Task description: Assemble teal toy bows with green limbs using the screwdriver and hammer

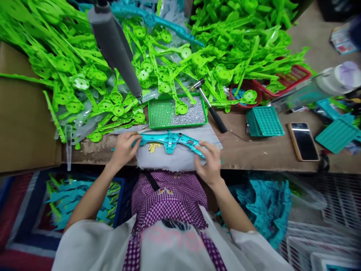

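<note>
A long teal plastic toy shell [170, 139], its inner side up with thin wires along its right part, lies across a white cloth [160, 162] at the bench edge. My left hand [126, 147] grips its left end between thumb and fingers. At the other end, my right hand [209, 160] has its fingers closed around the shell's tip. Just beyond the shell sits a green tray [159, 114] of small silver screws [194, 113]. A small hammer [211, 107] with a black handle lies right of the tray.
A grey hanging electric screwdriver [115, 49] points down above the tray. Bright green plastic parts [158, 67] pile up behind. To the right are teal baskets [266, 121], a phone [303, 141] and a bottle [324, 84]. A cardboard box [25, 109] stands left.
</note>
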`<state>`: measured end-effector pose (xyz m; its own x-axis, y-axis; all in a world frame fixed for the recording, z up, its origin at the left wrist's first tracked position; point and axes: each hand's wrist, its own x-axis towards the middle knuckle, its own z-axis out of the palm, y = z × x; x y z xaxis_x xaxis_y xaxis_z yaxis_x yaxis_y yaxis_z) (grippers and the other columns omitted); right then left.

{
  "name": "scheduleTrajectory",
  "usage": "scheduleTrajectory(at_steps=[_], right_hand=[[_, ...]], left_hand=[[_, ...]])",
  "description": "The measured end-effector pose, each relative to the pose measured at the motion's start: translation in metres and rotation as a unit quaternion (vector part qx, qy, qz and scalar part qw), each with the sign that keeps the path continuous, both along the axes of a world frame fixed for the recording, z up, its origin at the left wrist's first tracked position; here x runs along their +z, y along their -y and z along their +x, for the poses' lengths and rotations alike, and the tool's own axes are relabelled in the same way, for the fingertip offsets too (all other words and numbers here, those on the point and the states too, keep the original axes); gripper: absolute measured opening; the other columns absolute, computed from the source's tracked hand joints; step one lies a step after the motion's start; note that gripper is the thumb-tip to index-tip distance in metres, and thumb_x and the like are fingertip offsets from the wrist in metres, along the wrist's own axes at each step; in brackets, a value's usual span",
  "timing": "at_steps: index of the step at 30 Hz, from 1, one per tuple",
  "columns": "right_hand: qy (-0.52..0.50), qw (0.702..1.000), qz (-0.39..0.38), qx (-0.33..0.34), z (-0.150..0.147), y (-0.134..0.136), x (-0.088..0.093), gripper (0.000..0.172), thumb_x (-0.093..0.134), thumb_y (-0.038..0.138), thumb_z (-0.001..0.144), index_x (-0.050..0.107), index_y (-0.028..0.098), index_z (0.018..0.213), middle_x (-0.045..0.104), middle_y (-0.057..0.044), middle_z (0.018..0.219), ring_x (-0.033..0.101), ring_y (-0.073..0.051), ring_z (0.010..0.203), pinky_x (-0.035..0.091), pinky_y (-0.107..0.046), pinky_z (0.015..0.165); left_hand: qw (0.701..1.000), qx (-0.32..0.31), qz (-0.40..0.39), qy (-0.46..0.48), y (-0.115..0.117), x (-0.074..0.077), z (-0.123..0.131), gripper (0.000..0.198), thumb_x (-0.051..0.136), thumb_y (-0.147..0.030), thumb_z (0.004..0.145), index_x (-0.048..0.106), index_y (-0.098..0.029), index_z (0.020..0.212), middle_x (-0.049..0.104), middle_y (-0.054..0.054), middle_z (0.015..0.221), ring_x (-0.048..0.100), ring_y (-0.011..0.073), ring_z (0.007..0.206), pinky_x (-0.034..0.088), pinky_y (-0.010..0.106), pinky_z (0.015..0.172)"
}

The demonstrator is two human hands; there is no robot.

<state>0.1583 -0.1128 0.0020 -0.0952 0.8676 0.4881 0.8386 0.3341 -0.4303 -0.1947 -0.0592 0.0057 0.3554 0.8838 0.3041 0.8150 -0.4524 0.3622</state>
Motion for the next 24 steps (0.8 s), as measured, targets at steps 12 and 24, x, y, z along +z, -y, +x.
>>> scheduleTrajectory(at_steps=[12, 24], right_hand=[[0.11, 0.981, -0.159, 0.007, 0.018, -0.002, -0.031, 0.076, 0.044, 0.05, 0.1, 0.018, 0.015, 0.161, 0.056, -0.025, 0.144, 0.057, -0.036, 0.13, 0.049, -0.054, 0.103], [0.148, 0.975, -0.165, 0.014, 0.035, 0.003, -0.03, 0.066, 0.043, 0.052, 0.1, 0.039, 0.014, 0.154, 0.066, -0.022, 0.129, 0.062, -0.033, 0.117, 0.049, -0.046, 0.096]], left_hand=[[0.98, -0.121, -0.134, -0.089, -0.028, 0.002, -0.017, 0.026, 0.054, -0.033, 0.1, 0.073, -0.024, 0.115, 0.072, 0.01, 0.109, 0.063, 0.0269, 0.103, 0.047, 0.041, 0.09], [0.993, -0.109, 0.005, -0.054, -0.015, 0.023, -0.023, 0.03, 0.048, -0.021, 0.101, 0.073, -0.025, 0.116, 0.07, 0.009, 0.107, 0.067, 0.0216, 0.093, 0.054, 0.035, 0.08]])
